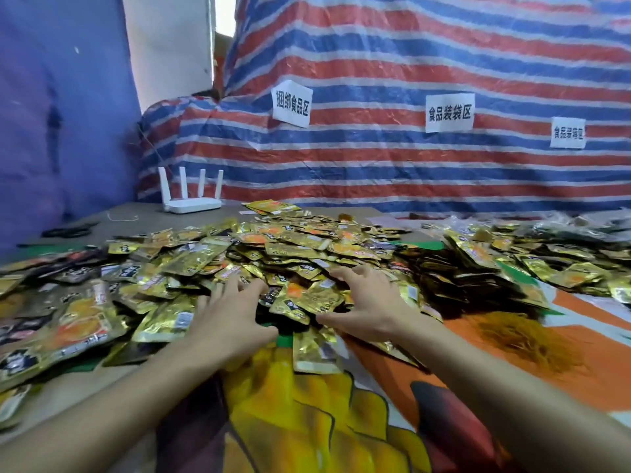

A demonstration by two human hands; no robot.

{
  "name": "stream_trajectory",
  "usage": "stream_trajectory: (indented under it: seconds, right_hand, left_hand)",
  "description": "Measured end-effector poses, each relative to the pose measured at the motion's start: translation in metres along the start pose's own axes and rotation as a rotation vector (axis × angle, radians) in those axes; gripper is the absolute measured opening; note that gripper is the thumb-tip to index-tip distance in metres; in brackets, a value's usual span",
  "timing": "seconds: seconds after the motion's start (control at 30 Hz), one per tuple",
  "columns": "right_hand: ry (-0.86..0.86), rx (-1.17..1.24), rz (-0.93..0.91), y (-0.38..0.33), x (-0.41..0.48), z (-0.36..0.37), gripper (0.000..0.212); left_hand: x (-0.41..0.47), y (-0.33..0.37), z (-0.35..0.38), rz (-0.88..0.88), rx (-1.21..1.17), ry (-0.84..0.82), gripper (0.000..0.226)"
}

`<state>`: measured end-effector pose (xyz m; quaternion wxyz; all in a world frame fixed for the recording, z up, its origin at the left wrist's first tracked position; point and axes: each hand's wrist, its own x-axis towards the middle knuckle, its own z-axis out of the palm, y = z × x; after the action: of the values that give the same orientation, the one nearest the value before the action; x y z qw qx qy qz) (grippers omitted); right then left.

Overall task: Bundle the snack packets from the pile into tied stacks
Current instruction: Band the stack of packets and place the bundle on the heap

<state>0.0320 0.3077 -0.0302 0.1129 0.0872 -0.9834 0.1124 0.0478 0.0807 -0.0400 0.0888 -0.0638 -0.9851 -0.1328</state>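
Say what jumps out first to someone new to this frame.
The sprawling pile of gold snack packets across the middle grabs the eye, with the left hand and right hand spread on its near edge. Behind it, a red-white-blue striped tarp fills the background, with three white paper signs stuck on. A white router stands far left.

Reaching forward with both bare forearms, converging toward the middle; holding the left hand (232, 315) palm down, fingers spread and slightly bent; keeping the right hand (367, 307) near it, apart, palm down too, fingers splayed, thumb pointing toward the left; pinching nothing.
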Motion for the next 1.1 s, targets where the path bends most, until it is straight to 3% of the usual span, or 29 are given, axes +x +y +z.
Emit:
stream_trajectory:
  seconds: [0.13,0.27,0.4,0.57,0.67,0.93,1.0,1.1]
  right_hand:
    - [-0.136,-0.142,0.109,0.004,0.029,-0.005,0.097]
    - [-0.313,-0.13,0.247,0.014,0.044,-0.011,0.112]
    - [-0.207,-0.287,0.204,0.012,0.046,0.005,0.087]
    - [-0.069,-0.404,0.006,0.001,0.037,0.017,0.064]
    - [0.028,-0.323,-0.042,0.006,0.031,0.02,0.042]
    - [0.322,-0.025,-0.132,0.004,0.027,0.019,0.032]
    - [0.363,0.055,-0.153,-0.002,0.027,0.013,0.029]
    - [0.417,0.195,-0.173,-0.016,0.028,0.007,0.007]
  left_hand:
    - [0.0,-0.033,-0.01,-0.046,0.16,-0.005,0.08]
    - [0.009,-0.038,-0.006,0.133,0.237,-0.013,0.084]
    - [0.029,-0.01,0.017,0.366,0.168,0.024,0.078]
    - [0.053,0.02,0.04,0.472,0.135,0.106,0.072]
    - [0.058,0.018,0.042,0.501,-0.023,0.179,0.058]
    - [0.056,0.008,0.014,0.419,-0.612,0.355,0.008]
    - [0.055,0.003,0.008,0.356,-0.749,0.438,0.013]
    - [0.053,-0.004,-0.002,0.192,-1.021,0.49,0.031]
